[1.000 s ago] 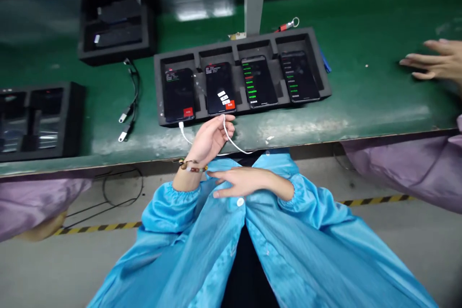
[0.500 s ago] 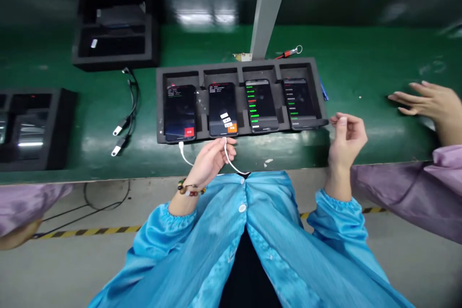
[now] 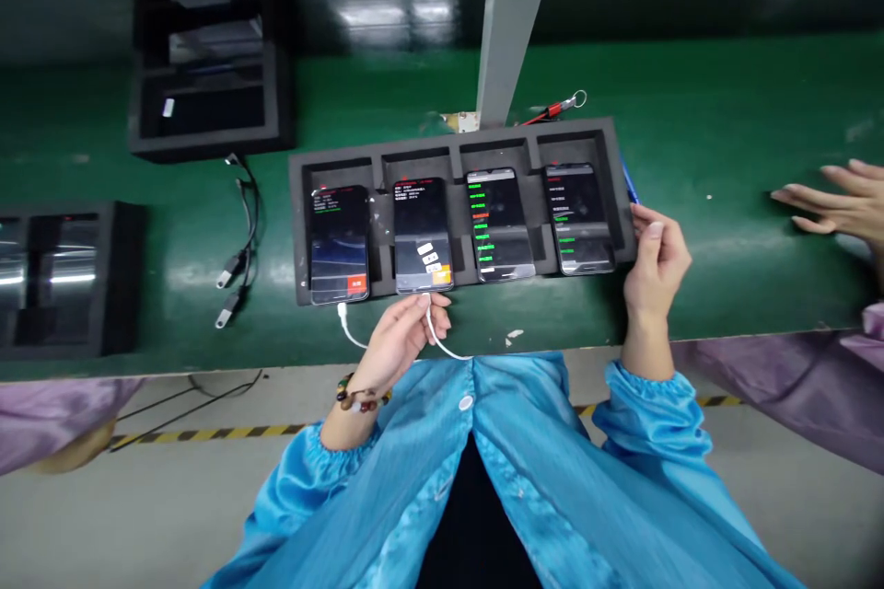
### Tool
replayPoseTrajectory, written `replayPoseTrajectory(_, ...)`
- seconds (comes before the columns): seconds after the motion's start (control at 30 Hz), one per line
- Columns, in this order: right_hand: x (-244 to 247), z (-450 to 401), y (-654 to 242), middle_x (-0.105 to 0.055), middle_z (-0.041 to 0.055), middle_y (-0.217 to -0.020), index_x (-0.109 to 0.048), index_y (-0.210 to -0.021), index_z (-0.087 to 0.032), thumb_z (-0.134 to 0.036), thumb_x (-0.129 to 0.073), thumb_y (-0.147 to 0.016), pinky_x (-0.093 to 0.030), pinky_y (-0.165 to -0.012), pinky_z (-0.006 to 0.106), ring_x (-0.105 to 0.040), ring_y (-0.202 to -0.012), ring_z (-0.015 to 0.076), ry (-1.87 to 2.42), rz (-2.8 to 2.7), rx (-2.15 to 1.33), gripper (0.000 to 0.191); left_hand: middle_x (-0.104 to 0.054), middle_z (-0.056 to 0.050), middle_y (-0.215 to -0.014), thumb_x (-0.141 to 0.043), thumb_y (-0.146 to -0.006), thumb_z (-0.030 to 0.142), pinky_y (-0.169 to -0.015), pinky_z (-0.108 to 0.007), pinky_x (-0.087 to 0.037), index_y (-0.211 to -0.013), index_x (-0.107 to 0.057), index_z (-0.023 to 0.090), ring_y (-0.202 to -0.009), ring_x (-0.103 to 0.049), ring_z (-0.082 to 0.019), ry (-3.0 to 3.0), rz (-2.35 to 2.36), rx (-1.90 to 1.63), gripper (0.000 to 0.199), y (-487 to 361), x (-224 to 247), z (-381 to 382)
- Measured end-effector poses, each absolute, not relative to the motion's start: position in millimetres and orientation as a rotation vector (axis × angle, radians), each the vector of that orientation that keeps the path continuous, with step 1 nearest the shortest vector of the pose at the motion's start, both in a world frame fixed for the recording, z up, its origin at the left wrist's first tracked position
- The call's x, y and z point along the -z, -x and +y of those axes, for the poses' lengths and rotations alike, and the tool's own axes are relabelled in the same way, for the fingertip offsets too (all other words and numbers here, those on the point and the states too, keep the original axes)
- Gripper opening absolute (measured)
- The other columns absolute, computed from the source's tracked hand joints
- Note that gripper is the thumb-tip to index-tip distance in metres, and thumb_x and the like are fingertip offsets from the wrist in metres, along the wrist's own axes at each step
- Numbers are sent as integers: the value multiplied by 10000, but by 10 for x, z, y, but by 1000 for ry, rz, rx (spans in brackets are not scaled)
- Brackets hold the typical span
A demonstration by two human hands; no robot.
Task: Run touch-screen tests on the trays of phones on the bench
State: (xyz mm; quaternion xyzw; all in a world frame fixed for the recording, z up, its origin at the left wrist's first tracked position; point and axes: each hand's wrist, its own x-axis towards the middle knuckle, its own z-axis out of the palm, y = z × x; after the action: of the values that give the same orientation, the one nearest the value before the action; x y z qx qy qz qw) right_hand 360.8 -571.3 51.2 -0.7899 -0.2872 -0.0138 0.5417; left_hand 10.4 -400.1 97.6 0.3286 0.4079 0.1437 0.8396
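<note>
My left hand (image 3: 407, 327) pinches the white plug of a charging cable (image 3: 436, 331) at the lower end of the second phone (image 3: 421, 225), which carries small white labels and an orange box on its screen. The first phone (image 3: 340, 235), with a red box on screen, has another white cable (image 3: 349, 322) at its lower end. Green text lines show on the third phone (image 3: 507, 230) and the fourth phone (image 3: 580, 221). All lie in a black foam tray (image 3: 418, 150). My right hand (image 3: 656, 262) is closed at the tray's right edge, its fingertips partly hidden.
A blue pen (image 3: 630, 182) lies behind the tray's right side. Black adapter cables (image 3: 238, 267) lie to the left, near more foam trays (image 3: 117, 281). A grey post (image 3: 515, 28) stands behind. A co-worker's hand (image 3: 839, 202) rests on the green bench (image 3: 732, 267) at right.
My right hand has moved in to the tray's right edge, and the tray's lower right corner no longer sticks out. My left hand stays on the plug. The view has shifted slightly.
</note>
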Motion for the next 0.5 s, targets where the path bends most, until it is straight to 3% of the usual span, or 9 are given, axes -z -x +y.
replayPoseTrajectory(0.27, -656, -5686, -3558, -817, 133, -1260, -826, -1202, -233, -592, -481, -1117, -560, -1112, 492, -764, -1234, 273, 1960, -744, 67, 505, -751, -69, -793, -914, -859, 552, -628, -212, -514, -1018, -823, 108, -677, -681, -126, -686, 880, -300, 481, -119, -996, -4012)
replayPoseTrajectory(0.43, -769, -5571, -3747, -797, 93, -943, -828, -1062, -211, -645, -569, -1061, -537, -776, 355, -705, -815, 195, 2043, -680, -64, 505, -755, -77, -780, -932, -832, 577, -590, -207, -479, -991, -820, 102, -661, -677, -131, -674, 879, -307, 513, -147, -1004, -4026)
replayPoseTrajectory(0.5, -731, -5479, -3851, -782, 91, -934, -810, -1064, -204, -620, -632, -1024, -513, -736, 330, -676, -777, 175, 2015, -662, -79, 455, -758, -80, -779, -935, -827, 583, -585, -208, -477, -986, -819, 102, -659, -680, -134, -666, 870, -312, 519, -155, -1008, -4030)
